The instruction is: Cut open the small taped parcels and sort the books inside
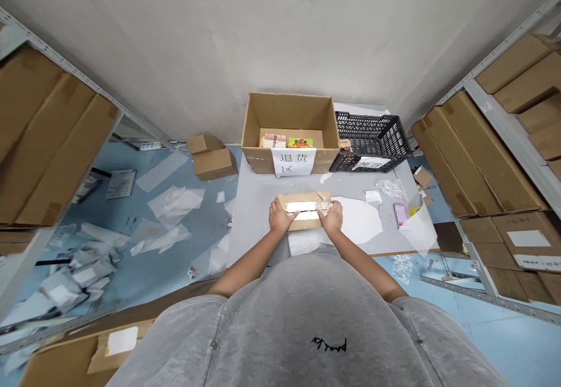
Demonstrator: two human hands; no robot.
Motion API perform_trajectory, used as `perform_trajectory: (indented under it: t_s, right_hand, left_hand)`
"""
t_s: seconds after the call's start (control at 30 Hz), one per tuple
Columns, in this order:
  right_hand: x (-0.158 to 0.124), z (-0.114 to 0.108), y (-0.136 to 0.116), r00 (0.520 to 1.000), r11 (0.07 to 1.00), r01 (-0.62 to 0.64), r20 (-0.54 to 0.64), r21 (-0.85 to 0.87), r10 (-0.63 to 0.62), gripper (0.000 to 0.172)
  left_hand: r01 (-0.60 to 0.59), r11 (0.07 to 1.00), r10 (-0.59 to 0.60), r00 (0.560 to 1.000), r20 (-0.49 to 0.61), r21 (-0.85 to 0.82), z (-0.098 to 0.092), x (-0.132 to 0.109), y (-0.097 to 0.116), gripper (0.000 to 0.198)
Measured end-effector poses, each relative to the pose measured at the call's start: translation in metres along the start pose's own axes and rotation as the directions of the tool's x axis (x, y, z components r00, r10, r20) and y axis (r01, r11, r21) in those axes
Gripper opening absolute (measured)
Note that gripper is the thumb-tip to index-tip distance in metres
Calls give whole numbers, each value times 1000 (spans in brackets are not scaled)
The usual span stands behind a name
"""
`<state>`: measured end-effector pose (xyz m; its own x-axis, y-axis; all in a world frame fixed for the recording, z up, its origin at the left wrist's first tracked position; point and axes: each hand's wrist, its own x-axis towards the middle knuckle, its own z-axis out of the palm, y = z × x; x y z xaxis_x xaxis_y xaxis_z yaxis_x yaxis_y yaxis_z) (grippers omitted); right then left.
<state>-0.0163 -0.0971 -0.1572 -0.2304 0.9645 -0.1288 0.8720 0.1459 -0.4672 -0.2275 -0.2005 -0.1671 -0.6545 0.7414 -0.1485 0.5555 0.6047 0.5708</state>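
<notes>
A small cardboard box (308, 224) lies on the grey table in front of me, with white strips and clear, crinkled tape along its middle. My left hand (281, 217) grips its left end, thumb over the top. At the right end, my right hand (332, 216) grips it the same way, and both thumbs point inward to the middle seam. What is inside the box is hidden. White paper (362, 220) lies beside my right hand, and a pale plastic sheet (304, 243) lies just below the box.
Behind stands a large open carton (289, 106) holding small colourful packs, with a black plastic crate (372, 135) to its right. Bubble wrap (391, 188) and a pink-and-white packet (400, 216) lie at the table's right. Shelves with cartons (491, 153) flank both sides; paper scraps (175, 200) litter the floor.
</notes>
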Motion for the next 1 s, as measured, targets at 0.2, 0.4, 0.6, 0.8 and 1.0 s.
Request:
perform_trajectory:
  t_s: [0.2,0.4,0.6,0.8,1.0]
  right_hand:
    - [1,-4,1,998,998,-64,-22,3,64,53]
    - [14,0,6,997,982,-58,-49,181,68,52]
    - [22,1,10,994,921,-9,-95,391,50,49]
    - [36,-14,-8,975,859,222,-78,461,-210,62]
    - [61,-30,-24,926,937,330,156,115,-345,77]
  left_hand:
    - [-47,999,47,998,-34,-1,-8,-7,-4,92]
    - [-114,993,110,985,-135,-21,-10,-8,-9,68]
    - [-184,955,149,976,-157,-234,-9,4,-12,72]
    - [-240,884,214,971,-108,-401,-18,23,-9,60]
    - [-383,924,383,923,20,-12,-35,44,-3,58]
